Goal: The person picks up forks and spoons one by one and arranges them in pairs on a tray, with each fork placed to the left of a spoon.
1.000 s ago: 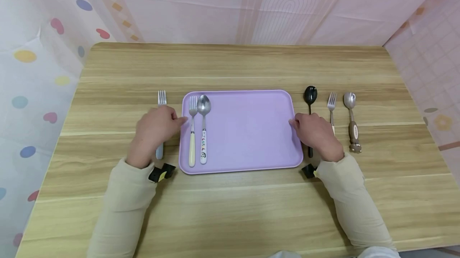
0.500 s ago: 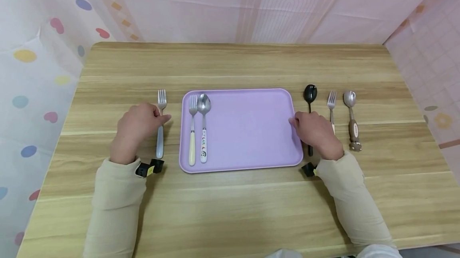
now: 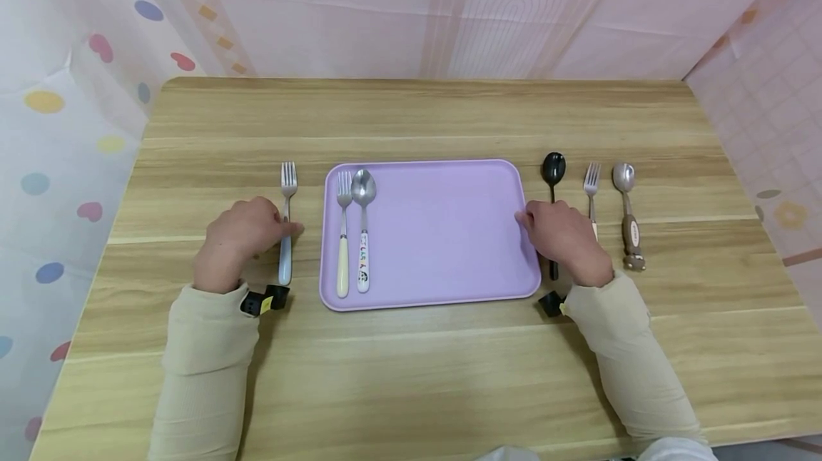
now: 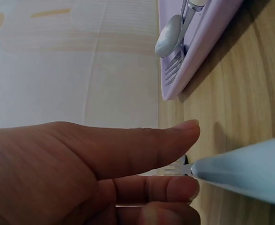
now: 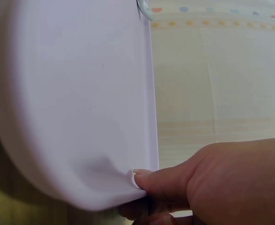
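My left hand (image 3: 239,238) is over a fork with a light blue handle (image 3: 285,262) on the table, left of the tray. In the left wrist view its thumb (image 4: 142,146) is straight, a gap parts it from the fingers, and the fork's tines show through that gap. At the right end of the lilac tray (image 3: 443,232), my right hand (image 3: 566,238) pinches the rim between thumb and fingers. On the tray's left side lie a cream-handled fork (image 3: 343,261) and a spoon with a patterned white handle (image 3: 364,254), side by side.
Right of the tray lie a black spoon (image 3: 554,170), partly under my right hand, another fork (image 3: 592,179) with its handle partly covered, and a spoon with a brown bear-shaped handle (image 3: 631,232). The wooden table (image 3: 424,368) meets a patterned curtain (image 3: 359,11) at the back.
My left hand has left the tray's left rim and moved left over the blue-handled fork, lowering slightly. The right hand stays at the tray's right rim, and the cutlery lies as before.
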### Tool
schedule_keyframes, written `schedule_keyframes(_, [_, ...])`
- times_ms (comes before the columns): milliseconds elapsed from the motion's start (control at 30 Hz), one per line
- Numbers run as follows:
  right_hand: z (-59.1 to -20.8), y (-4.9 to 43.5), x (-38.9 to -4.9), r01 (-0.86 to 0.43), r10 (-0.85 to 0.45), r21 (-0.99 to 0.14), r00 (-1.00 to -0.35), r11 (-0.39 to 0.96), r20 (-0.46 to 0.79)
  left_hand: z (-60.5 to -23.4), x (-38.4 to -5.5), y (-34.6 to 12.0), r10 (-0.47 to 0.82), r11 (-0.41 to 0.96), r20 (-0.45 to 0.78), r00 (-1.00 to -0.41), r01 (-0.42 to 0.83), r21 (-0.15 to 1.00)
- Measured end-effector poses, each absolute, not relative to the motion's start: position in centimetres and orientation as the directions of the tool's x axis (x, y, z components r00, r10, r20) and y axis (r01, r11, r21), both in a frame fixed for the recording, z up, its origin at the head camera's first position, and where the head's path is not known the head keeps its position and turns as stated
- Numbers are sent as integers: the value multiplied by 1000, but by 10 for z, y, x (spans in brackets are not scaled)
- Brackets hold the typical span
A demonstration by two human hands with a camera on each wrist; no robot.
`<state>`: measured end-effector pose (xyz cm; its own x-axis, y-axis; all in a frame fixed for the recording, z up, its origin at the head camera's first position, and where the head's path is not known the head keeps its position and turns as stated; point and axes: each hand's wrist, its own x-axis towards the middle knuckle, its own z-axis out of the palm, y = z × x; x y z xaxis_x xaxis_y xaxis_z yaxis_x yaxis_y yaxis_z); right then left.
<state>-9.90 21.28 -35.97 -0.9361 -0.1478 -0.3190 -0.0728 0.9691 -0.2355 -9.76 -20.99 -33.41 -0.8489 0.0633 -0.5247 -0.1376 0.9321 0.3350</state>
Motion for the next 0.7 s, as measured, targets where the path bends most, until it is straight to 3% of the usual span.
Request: schedule_keyframes(700, [-359, 212, -99, -82, -158, -240, -934, 967, -320, -342, -101, -209, 92, 942, -512, -854, -93, 324])
